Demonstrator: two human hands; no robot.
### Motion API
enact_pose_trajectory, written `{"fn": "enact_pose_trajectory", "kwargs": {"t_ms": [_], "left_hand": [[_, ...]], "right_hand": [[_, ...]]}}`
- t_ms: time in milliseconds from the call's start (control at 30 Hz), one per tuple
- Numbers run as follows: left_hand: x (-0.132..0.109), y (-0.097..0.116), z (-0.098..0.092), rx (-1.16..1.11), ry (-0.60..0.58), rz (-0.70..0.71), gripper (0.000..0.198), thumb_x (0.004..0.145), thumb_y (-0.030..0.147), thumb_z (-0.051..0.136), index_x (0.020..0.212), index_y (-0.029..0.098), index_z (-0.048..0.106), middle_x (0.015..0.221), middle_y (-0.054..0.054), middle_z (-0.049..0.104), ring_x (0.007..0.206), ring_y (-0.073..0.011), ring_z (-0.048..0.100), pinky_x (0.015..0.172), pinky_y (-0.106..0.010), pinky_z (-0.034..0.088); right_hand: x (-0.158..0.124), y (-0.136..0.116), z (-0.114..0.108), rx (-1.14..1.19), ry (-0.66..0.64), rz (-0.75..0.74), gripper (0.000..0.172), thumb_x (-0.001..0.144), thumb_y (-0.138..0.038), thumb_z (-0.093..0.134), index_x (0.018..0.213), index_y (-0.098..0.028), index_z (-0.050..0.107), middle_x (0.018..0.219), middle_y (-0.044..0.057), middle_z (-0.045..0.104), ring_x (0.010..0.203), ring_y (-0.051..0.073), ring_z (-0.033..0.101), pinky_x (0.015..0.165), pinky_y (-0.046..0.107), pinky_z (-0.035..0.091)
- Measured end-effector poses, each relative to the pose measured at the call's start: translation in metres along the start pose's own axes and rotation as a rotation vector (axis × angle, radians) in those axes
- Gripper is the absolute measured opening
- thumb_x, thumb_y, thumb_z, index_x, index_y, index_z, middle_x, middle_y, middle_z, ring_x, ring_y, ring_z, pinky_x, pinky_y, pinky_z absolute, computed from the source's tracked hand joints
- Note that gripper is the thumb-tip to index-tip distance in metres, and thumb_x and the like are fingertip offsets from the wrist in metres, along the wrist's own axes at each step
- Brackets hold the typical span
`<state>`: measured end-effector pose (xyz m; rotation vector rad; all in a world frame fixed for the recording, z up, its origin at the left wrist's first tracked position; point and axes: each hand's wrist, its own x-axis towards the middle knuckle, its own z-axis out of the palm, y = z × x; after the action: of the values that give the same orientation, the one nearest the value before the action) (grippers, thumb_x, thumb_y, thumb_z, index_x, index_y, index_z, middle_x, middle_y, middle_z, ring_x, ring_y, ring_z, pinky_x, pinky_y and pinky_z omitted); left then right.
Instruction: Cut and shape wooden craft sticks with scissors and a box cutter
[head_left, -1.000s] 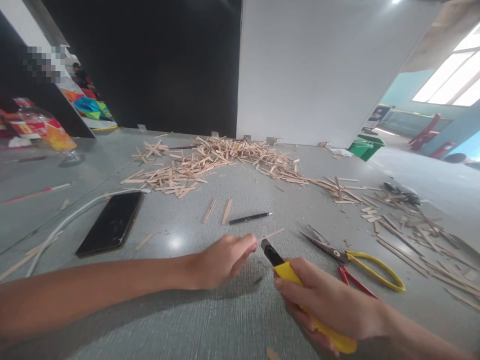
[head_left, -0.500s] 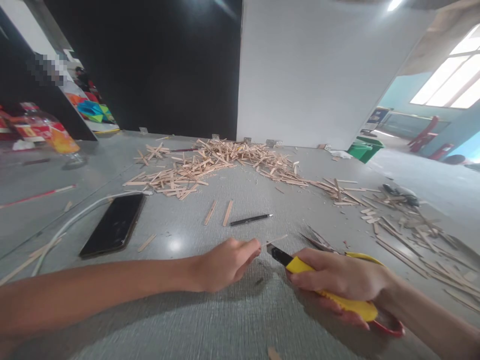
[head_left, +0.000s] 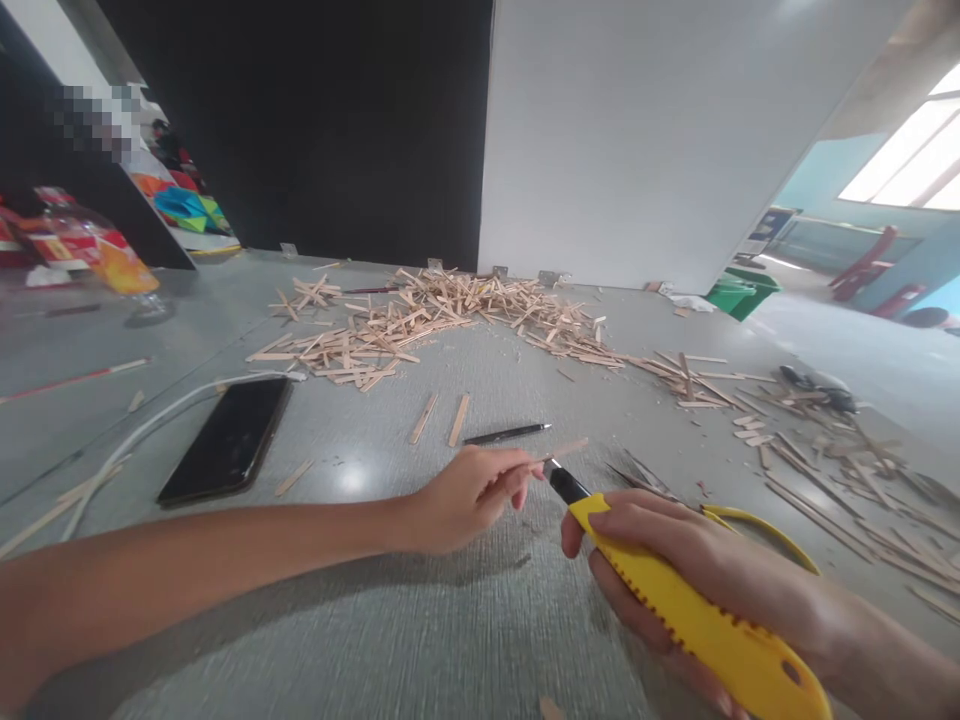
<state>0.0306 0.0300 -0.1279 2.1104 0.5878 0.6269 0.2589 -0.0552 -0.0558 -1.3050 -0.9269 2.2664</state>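
Note:
Between its fingertips my left hand [head_left: 472, 495] pinches a thin wooden stick [head_left: 571, 449], which points out to the right. My right hand [head_left: 690, 570] is wrapped round a yellow utility knife [head_left: 675, 600]. The knife's black front end and blade lie against the stick, close to my left fingertips. Just beyond my hands a black pen [head_left: 508, 434] rests on the table. Two short wooden pieces [head_left: 458, 420] lie to its left. Partly hidden behind my right hand are scissors with a yellow handle [head_left: 765, 530].
A heap of wooden sticks [head_left: 450, 310] spreads along the back of the grey table [head_left: 375, 640]. More strips [head_left: 817, 505] lie on the right. A phone [head_left: 229, 440] and white cable [head_left: 131, 445] lie left, with a bottle [head_left: 116, 260] farther back. Black and white panels [head_left: 660, 140] stand behind.
The yellow knife has turned, showing more of its handle, and its tip now meets the stick. My left hand has shifted slightly right and up, still pinching the stick.

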Motion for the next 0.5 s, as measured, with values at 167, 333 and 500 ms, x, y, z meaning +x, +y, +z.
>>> {"fn": "enact_pose_trajectory", "kwargs": {"t_ms": [167, 333, 500], "left_hand": [[-0.003, -0.002, 0.002, -0.025, -0.092, -0.001, 0.047, 0.112, 0.031, 0.033, 0.157, 0.015, 0.032, 0.086, -0.002, 0.071, 0.053, -0.0105, 0.051, 0.055, -0.022, 0.043], [-0.002, 0.001, -0.002, -0.023, -0.237, 0.007, 0.041, 0.113, 0.029, 0.030, 0.149, 0.013, 0.041, 0.080, -0.003, 0.071, 0.062, -0.0138, 0.061, 0.062, -0.024, 0.046], [-0.001, 0.003, -0.005, -0.013, -0.307, 0.024, 0.040, 0.112, 0.025, 0.029, 0.151, 0.013, 0.034, 0.073, 0.000, 0.069, 0.058, -0.0132, 0.058, 0.061, -0.023, 0.047]], "right_hand": [[0.000, 0.000, -0.012, -0.017, -0.021, 0.099, 0.030, 0.101, -0.039, 0.043, 0.105, -0.020, 0.066, 0.055, -0.002, 0.064, 0.032, 0.014, 0.059, 0.030, 0.020, 0.051], [-0.002, 0.002, -0.013, -0.045, 0.007, 0.150, 0.030, 0.101, -0.041, 0.045, 0.102, -0.020, 0.068, 0.056, -0.001, 0.065, 0.030, 0.013, 0.056, 0.029, 0.020, 0.050], [-0.003, -0.009, -0.024, -0.150, 0.013, 0.193, 0.034, 0.100, -0.043, 0.048, 0.100, -0.019, 0.071, 0.053, -0.001, 0.062, 0.030, 0.014, 0.057, 0.027, 0.019, 0.047]]}}
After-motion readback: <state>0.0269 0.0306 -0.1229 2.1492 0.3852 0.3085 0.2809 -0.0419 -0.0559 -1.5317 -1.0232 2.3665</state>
